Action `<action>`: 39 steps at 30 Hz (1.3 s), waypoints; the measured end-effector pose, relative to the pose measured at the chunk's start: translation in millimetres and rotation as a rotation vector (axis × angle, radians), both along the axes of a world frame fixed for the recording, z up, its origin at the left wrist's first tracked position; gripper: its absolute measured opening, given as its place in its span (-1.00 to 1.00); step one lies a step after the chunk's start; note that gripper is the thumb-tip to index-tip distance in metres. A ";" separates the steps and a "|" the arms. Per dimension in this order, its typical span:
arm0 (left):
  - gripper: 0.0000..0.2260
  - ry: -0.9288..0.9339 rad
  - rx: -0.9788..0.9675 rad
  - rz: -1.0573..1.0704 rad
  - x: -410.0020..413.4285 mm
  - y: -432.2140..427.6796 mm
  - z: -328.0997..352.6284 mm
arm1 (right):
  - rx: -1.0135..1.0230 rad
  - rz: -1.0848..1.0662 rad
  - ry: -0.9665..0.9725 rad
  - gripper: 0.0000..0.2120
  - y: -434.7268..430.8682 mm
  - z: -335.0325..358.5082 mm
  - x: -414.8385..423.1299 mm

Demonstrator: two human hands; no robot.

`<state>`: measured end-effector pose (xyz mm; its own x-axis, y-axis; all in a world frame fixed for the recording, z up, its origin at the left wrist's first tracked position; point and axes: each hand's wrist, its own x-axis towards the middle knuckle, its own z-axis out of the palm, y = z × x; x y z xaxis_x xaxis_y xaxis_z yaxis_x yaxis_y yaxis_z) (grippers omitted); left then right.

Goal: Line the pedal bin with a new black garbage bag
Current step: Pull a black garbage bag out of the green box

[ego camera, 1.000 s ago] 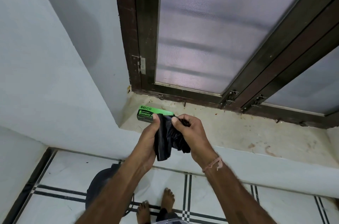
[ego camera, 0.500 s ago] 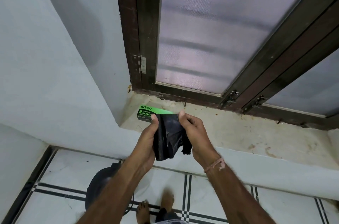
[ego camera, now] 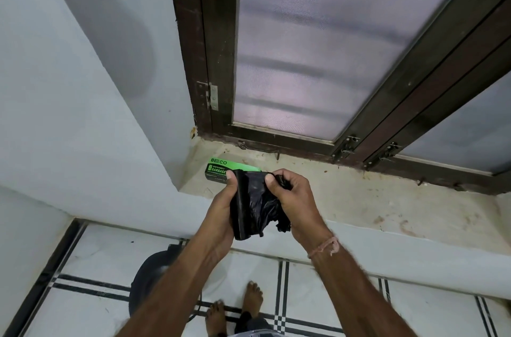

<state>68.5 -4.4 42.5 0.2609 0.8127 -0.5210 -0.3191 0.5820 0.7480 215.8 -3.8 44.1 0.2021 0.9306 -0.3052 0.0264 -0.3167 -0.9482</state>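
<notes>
A crumpled black garbage bag (ego camera: 253, 206) hangs between both hands above the window ledge edge. My left hand (ego camera: 221, 209) pinches its left edge with thumb on top. My right hand (ego camera: 296, 198) grips its right side, fingers curled around bunched plastic. Behind the hands, a green and black garbage bag box (ego camera: 221, 169) lies on the ledge. The dark round pedal bin (ego camera: 150, 278) stands on the floor below, mostly hidden by my left forearm.
A stained stone window ledge (ego camera: 373, 198) runs under a dark-framed frosted window (ego camera: 318, 41). A pale wall (ego camera: 69, 115) stands at left. The white tiled floor (ego camera: 91, 259) has black lines; my bare feet (ego camera: 237, 306) stand beside the bin.
Both hands have shifted their hold on the bag slightly, with the right fingers curling tighter on the bunched plastic. My feet have shifted on the floor. The box has not moved.
</notes>
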 end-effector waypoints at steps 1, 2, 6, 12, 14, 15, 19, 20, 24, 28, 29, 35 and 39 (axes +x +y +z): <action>-0.43 -0.001 -0.003 0.006 0.8 0.0 0.4 | 0.006 -0.002 -0.001 -0.82 0.7 -1.5 0.3; -0.43 -0.004 -0.011 0.011 1.2 0.1 0.5 | 0.007 -0.003 -0.006 -0.83 1.3 -2.2 0.4; -0.41 0.003 -0.023 0.024 -0.1 0.7 -2.3 | -0.015 -0.023 -0.024 -0.76 2.7 -2.1 1.5; -0.47 0.009 -0.005 0.019 3.2 -1.4 -2.9 | 0.001 0.063 0.075 -0.69 1.3 -1.0 -5.0; -0.48 0.004 -0.004 0.021 3.9 -2.1 -0.8 | 0.002 0.055 0.064 -0.76 2.6 -2.7 -5.1; -0.48 0.003 -0.001 0.020 3.6 -2.1 0.2 | 0.001 0.044 0.071 -0.79 3.1 -2.9 -4.2; -0.46 0.007 0.004 0.019 2.0 -1.1 1.4 | 0.011 0.016 0.113 -0.81 0.6 -0.8 -0.9; -0.46 0.010 0.003 0.018 2.0 -0.9 1.1 | 0.015 0.011 0.107 -0.82 0.3 -1.3 -0.6; -0.47 0.002 -0.008 0.016 2.4 -1.5 0.7 | 0.011 -0.012 0.073 -0.91 1.2 -3.6 0.0; -0.50 -0.019 -0.006 0.018 1.0 -1.2 -0.1 | 0.006 -0.028 0.075 -0.91 1.4 0.7 1.2; -0.52 -0.023 -0.004 0.019 0.7 -1.2 0.0 | 0.002 -0.031 0.075 -0.91 1.4 -0.1 1.4; -0.57 -0.030 -0.002 0.039 2.8 -4.7 -1.9 | 0.035 0.021 0.112 -0.82 -3.5 -1.1 2.9; -0.56 -0.043 -0.014 0.052 4.6 -6.3 -4.8 | 0.064 0.029 0.128 -0.87 -1.9 -2.3 1.0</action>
